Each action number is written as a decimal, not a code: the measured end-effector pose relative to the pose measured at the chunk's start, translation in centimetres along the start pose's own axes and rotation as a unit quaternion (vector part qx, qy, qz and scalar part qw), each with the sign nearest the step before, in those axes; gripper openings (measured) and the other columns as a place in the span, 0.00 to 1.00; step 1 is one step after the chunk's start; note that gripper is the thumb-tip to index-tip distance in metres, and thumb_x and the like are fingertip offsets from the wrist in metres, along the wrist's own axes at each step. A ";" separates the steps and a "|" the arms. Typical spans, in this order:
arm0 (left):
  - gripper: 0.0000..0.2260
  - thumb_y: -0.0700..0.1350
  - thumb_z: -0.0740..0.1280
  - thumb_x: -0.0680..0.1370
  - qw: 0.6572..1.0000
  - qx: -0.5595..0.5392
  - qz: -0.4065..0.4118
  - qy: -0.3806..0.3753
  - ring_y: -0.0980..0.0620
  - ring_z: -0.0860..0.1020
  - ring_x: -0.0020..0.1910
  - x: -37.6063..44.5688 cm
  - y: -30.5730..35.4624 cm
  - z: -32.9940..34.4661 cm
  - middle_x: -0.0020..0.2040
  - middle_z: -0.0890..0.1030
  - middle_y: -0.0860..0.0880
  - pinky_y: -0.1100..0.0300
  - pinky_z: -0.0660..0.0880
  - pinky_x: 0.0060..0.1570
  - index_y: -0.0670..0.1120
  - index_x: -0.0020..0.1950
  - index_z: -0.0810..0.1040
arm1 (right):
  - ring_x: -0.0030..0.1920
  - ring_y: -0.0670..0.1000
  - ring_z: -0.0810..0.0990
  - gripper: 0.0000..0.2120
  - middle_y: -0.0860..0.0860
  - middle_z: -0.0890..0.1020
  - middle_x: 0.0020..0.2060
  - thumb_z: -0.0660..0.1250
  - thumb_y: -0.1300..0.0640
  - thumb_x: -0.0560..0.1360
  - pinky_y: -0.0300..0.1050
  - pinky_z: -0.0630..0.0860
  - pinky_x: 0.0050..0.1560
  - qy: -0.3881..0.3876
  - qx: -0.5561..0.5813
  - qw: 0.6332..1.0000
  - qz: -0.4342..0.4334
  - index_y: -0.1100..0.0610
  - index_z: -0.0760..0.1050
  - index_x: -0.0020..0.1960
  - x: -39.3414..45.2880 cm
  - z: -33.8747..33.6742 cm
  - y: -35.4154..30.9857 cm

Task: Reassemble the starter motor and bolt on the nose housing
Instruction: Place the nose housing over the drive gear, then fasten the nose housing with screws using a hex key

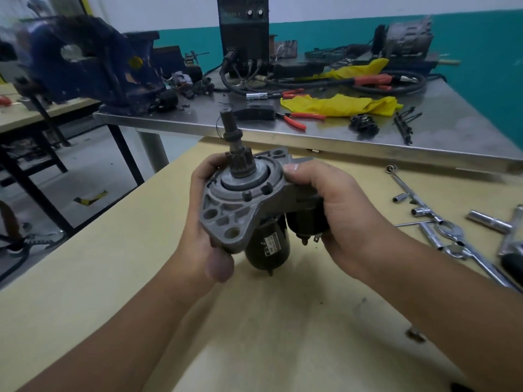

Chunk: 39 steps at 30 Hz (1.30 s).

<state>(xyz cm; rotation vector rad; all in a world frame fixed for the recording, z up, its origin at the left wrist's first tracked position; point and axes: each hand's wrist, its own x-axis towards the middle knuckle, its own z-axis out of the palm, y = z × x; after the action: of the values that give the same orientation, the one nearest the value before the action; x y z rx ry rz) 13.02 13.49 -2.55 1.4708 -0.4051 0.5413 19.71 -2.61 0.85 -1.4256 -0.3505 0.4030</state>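
Note:
I hold the starter motor (268, 244) up above the yellow workbench (113, 278), its black body pointing down. The grey aluminium nose housing (235, 207) sits on its upper end, and the pinion gear and shaft (236, 148) stick up through it. My left hand (203, 219) grips the left edge of the nose housing, thumb underneath. My right hand (336, 210) grips the black solenoid (305, 219) and the right side of the housing, thumb on the flange.
Sockets, a T-handle and wrenches (441, 227) lie on the workbench at the right. Behind stands a steel table (283, 137) with red pliers (297, 118), a yellow rag (336, 106), a black tester box (243, 35), cables and a blue vise (93, 66).

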 end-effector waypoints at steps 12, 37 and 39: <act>0.45 0.37 0.84 0.57 0.980 0.177 0.093 0.016 0.58 0.78 0.65 0.5 -1.5 0.2 0.65 0.74 0.48 0.65 0.74 0.64 0.52 0.65 0.61 | 0.50 0.46 0.84 0.18 0.45 0.84 0.49 0.67 0.36 0.75 0.48 0.79 0.49 0.068 -0.267 0.960 -0.044 0.44 0.75 0.60 -2.7 -5.2 -4.0; 0.39 0.43 0.80 0.61 0.988 0.135 0.073 0.030 0.59 0.78 0.63 2.3 -3.9 9.7 0.64 0.74 0.52 0.67 0.73 0.63 0.51 0.65 0.62 | 0.47 0.41 0.80 0.16 0.41 0.81 0.43 0.69 0.58 0.80 0.34 0.74 0.45 -0.152 -0.529 0.833 -0.060 0.34 0.74 0.53 -10.3 -16.5 -0.4; 0.40 0.40 0.81 0.61 0.987 0.141 0.070 0.031 0.61 0.78 0.63 2.1 -4.0 9.6 0.63 0.76 0.61 0.70 0.73 0.62 0.52 0.65 0.61 | 0.40 0.46 0.81 0.22 0.47 0.83 0.42 0.68 0.61 0.80 0.39 0.77 0.42 -0.170 -0.383 0.906 -0.058 0.34 0.76 0.62 -10.0 -16.4 -1.9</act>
<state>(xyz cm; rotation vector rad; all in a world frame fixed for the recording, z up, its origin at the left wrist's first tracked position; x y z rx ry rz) 17.63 4.10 -3.98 1.6996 -0.3950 0.7799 18.60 -21.90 0.93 -2.0875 -0.9504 0.4369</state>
